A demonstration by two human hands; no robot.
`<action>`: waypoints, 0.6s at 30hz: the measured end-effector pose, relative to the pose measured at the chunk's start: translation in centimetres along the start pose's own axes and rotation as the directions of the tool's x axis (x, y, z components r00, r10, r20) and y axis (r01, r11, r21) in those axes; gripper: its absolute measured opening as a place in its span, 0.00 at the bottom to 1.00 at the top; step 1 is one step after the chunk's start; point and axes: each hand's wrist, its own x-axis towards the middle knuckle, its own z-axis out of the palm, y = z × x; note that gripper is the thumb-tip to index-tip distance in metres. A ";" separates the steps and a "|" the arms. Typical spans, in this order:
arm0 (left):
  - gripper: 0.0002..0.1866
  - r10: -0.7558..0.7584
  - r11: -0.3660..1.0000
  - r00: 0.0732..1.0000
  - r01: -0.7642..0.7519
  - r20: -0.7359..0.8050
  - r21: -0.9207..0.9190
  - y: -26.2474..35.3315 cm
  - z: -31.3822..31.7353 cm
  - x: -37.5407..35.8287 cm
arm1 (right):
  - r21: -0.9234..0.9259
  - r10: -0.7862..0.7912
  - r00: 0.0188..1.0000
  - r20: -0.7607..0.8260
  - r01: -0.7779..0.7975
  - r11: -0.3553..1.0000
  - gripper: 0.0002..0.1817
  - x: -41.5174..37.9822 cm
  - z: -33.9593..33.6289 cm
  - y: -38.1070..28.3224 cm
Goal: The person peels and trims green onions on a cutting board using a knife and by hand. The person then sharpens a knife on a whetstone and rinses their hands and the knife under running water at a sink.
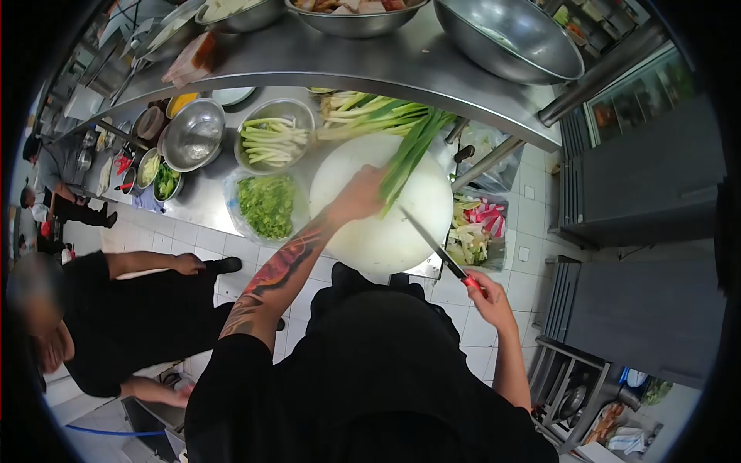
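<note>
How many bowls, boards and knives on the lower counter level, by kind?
Metal bowls: 2, one empty, one with cut stalks
Cutting board: 1
Knife: 1, in the right hand
Total: 4

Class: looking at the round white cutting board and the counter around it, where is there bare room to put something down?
Most of the cutting board is bare, below the left hand holding the scallions and left of the knife. A bare counter strip lies left of the chopped greens. The bowls behind are crowded.
</note>
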 end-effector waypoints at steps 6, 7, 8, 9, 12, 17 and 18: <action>0.56 -0.015 0.995 0.999 0.019 -0.041 0.099 -4.1 2.5 -0.5 | -0.098 0.020 0.999 0.039 -0.016 0.995 0.21 -0.9 2.7 -4.2; 0.58 0.015 0.992 0.997 -0.005 -0.077 0.124 -3.7 2.8 -0.7 | -0.112 0.043 0.998 0.051 -0.037 0.993 0.22 -0.8 3.3 -4.8; 0.58 0.019 0.992 0.997 -0.010 -0.073 0.127 -3.1 2.9 -0.9 | -0.126 0.067 0.996 0.062 -0.059 0.990 0.22 -0.7 3.4 -5.2; 0.57 -0.003 0.989 0.996 0.016 -0.090 0.146 -2.3 2.9 -1.0 | -0.122 0.069 0.996 0.056 -0.062 0.991 0.22 -0.9 3.2 -5.5; 0.56 -0.042 0.984 0.994 0.059 -0.101 0.170 -1.7 3.2 -0.5 | -0.135 0.114 0.991 0.063 -0.105 0.985 0.23 -1.7 2.9 -5.7; 0.56 -0.097 0.960 0.990 0.119 -0.099 0.255 -2.6 2.5 0.6 | -0.132 0.018 0.999 0.042 -0.012 0.991 0.22 -2.1 2.9 -5.8; 0.55 -0.077 0.953 0.981 0.125 -0.178 0.277 -4.0 2.5 0.9 | -0.130 0.022 0.999 0.039 -0.017 0.991 0.22 -1.7 3.1 -6.0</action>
